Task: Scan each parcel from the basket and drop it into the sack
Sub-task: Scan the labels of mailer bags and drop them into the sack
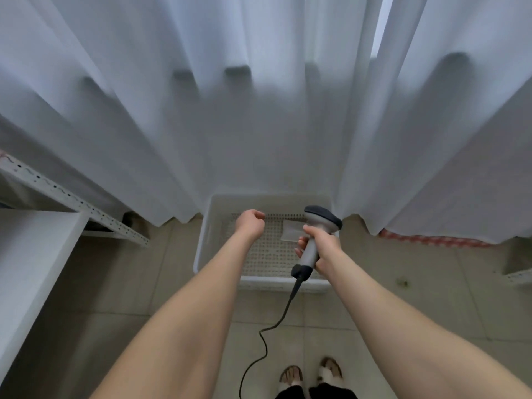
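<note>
The right hand (322, 249) grips the scanner (315, 240) by its handle. The handle's long axis tilts head-up and away, cable end toward the person, over the basket (207, 226). A flat pale parcel (289, 230) lies inside. The left hand (250, 221) curls above the basket; any hold is hidden.

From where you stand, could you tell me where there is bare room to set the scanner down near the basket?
Bare tile lies left of the basket, up to the shelf, and right of it, up to the curtain hem. Crowded: the basket's right rear, where a parcel lies below the scanner, and the front, where the cable trails.
</note>
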